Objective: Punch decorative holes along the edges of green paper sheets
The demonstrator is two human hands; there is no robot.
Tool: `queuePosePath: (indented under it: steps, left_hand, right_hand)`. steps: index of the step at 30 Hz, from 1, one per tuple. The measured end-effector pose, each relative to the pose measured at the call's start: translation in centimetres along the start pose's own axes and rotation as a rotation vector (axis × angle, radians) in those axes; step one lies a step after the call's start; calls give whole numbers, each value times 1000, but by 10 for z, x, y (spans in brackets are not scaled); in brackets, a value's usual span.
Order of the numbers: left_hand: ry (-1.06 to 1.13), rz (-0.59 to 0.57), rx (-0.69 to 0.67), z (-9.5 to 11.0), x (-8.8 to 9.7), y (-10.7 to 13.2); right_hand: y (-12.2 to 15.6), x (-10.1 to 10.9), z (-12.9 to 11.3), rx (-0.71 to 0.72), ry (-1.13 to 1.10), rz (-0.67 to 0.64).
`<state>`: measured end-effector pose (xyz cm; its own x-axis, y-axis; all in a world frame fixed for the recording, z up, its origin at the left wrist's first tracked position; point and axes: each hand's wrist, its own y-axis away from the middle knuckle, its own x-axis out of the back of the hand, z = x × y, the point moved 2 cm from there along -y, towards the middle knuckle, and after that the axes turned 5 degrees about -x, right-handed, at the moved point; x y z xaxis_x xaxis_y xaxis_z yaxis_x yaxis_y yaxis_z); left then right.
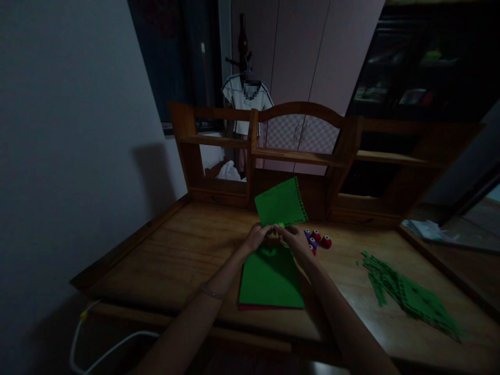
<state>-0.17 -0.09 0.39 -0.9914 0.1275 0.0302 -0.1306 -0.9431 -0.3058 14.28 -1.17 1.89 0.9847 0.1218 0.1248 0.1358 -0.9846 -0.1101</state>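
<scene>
Both hands meet over the middle of a wooden desk [187, 260]. My left hand [257, 237] and my right hand [295, 239] are closed around a small yellow-green object [278, 227], and a green sheet [282, 202] with a punched right edge stands up from it. What the small object is stays unclear in the dim light. Flat on the desk under my wrists lies a stack of green sheets [271, 278] with a red edge showing beneath. Several small red and purple round things [318, 239] lie just right of my right hand.
A pile of green paper scraps and punched pieces [410, 294] spreads over the right of the desk. A wooden shelf unit [297, 156] stands at the desk's back. A grey wall [58, 156] is on the left, a white cable [105, 349] below.
</scene>
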Motion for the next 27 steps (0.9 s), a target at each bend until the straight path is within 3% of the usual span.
queuePosePath:
  steps: [11, 18, 27]
  left_hand:
    - [-90, -10, -56, 1, 1, -1]
    - [-167, -6, -111, -5, 0, -2]
    - [-246, 3, -139, 2, -1, 2]
  right_hand:
    - [-4, 1, 11, -9, -88, 5]
    - [-5, 5, 12, -20, -95, 17]
    - [-4, 5, 6, 3, -57, 36]
